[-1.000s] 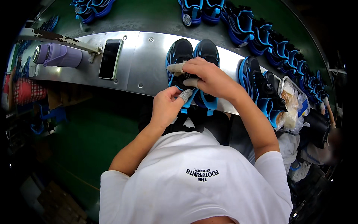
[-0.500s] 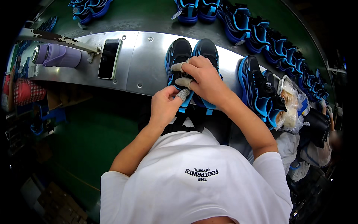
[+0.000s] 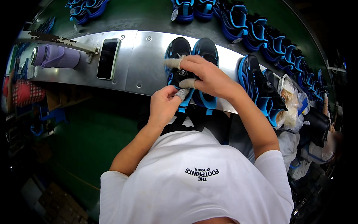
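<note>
Brushed metal makes up the desk (image 3: 145, 59), a smooth strip studded with round fasteners, beyond which a dark green surface is lined with more shoes (image 3: 256, 34). On the desk, directly before the person, a black-and-blue pair is set side by side, toes pointed away: the left shoe (image 3: 179, 46), under both hands, and the right shoe (image 3: 206, 47).

By the left hand (image 3: 162, 106), the collar of the left shoe is touched; whether anything is pinched there cannot be told, as the contact is hidden. By the right hand (image 3: 214, 80), nothing seems to be grasped: index finger and thumb are spread, with the round, ridged dial (image 3: 182, 73) left visible between them.

If the collar were held only lightly, the shoe could be twisted or slid on the slick metal when pressed, and its neighbour could be nudged. Grip might be lessened by the soft, cloth-like fingertip covers (image 3: 173, 63), pale on the right, speckled grey on the left; a loose edge could be snagged on the dial.

Matte, mesh-like uppers are contrasted with glossy blue loops and rims. To the left, a flat, glassy phone (image 3: 108, 59) and a lilac cylindrical flask (image 3: 62, 56) are rested on the desk.
</note>
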Demonstrator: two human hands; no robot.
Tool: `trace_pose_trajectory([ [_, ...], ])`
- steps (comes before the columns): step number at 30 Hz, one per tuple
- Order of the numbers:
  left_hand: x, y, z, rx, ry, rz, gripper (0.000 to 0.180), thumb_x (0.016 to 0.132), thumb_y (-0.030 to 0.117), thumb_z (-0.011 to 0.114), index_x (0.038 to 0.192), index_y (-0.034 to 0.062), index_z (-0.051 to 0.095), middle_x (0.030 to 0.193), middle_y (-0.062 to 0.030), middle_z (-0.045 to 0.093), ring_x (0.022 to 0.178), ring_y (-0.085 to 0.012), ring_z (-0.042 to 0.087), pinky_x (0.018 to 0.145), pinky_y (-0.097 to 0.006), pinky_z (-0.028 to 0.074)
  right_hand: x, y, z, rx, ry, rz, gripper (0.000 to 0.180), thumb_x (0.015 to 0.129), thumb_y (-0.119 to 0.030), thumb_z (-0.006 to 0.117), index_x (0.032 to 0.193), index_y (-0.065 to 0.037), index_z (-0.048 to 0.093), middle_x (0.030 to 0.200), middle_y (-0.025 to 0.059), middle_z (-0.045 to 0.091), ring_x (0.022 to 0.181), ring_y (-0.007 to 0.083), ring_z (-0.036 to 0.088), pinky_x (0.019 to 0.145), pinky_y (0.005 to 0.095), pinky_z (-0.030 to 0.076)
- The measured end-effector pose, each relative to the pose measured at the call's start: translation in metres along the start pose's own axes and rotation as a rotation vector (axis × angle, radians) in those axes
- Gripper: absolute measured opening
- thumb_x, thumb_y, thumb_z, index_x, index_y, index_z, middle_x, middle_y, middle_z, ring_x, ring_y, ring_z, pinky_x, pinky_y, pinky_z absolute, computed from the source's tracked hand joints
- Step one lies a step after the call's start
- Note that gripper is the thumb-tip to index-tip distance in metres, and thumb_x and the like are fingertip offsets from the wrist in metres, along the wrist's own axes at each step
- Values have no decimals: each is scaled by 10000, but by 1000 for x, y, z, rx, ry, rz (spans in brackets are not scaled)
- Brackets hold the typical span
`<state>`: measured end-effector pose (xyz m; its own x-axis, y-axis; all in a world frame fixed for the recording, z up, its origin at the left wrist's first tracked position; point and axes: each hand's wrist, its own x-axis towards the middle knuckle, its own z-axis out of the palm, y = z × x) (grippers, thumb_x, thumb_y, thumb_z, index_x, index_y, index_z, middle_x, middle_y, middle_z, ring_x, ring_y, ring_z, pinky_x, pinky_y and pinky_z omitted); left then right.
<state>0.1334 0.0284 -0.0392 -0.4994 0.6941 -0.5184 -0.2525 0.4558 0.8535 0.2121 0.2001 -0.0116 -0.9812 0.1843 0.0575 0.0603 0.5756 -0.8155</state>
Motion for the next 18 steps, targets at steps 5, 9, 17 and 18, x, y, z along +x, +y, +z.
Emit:
trace_pose_trajectory([
  [5,0,-1,0,13,14,4,125,886,83,626,955,24,712,724,39,619,562,-5,444,487,-191,325,-6,0,24,-298,154,-25,422,770,-117,737,1181,-135,645,939,76,613,981,291,570,836,378,466],
  [9,-4,6,-11,95,-23,-21,137,867,142,702,889,8,683,716,19,610,593,-25,469,522,-207,366,3,8,11,-62,163,-42,349,814,-209,715,1133,-84,648,879,122,640,845,319,599,753,436,474],
  [17,20,13,10,495,319,490,342,719,140,786,977,35,588,1002,-105,514,945,-288,486,817,-382,425,55,74,-2,-539,193,141,468,899,-412,622,1213,-65,630,1130,188,659,1041,398,590,904,454,450],
  [18,20,13,10,474,298,475,363,718,149,790,972,30,560,1021,-118,488,986,-299,468,826,-379,420,59,75,1,-524,120,183,503,899,-428,615,1238,-56,609,1152,190,652,1057,404,583,916,464,441],
])
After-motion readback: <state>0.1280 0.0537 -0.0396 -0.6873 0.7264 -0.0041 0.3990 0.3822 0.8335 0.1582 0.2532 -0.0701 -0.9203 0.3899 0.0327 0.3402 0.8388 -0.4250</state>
